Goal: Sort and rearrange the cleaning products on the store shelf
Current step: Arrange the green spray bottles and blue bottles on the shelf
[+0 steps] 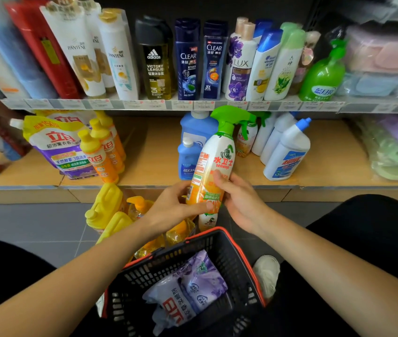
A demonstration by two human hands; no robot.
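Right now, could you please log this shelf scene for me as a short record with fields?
held item: spray bottle, green trigger, upright
left hand: gripping its lower part
right hand: gripping its lower right side
lower shelf: bare gap behind the bottle
floor: yellow jugs
basket: purple refill pouches

The upper shelf [193,105] carries an upright row of shampoo and body-wash bottles [188,59], ending at a green pump bottle [322,76]. The wooden lower shelf [159,152] bears a yellow-and-purple refill pouch [54,144], orange bottles [100,154], blue jugs [189,152] and white toilet-cleaner bottles [288,152]. On the grey tiled floor [34,227] stand yellow jugs [105,207] and a black basket [217,251].
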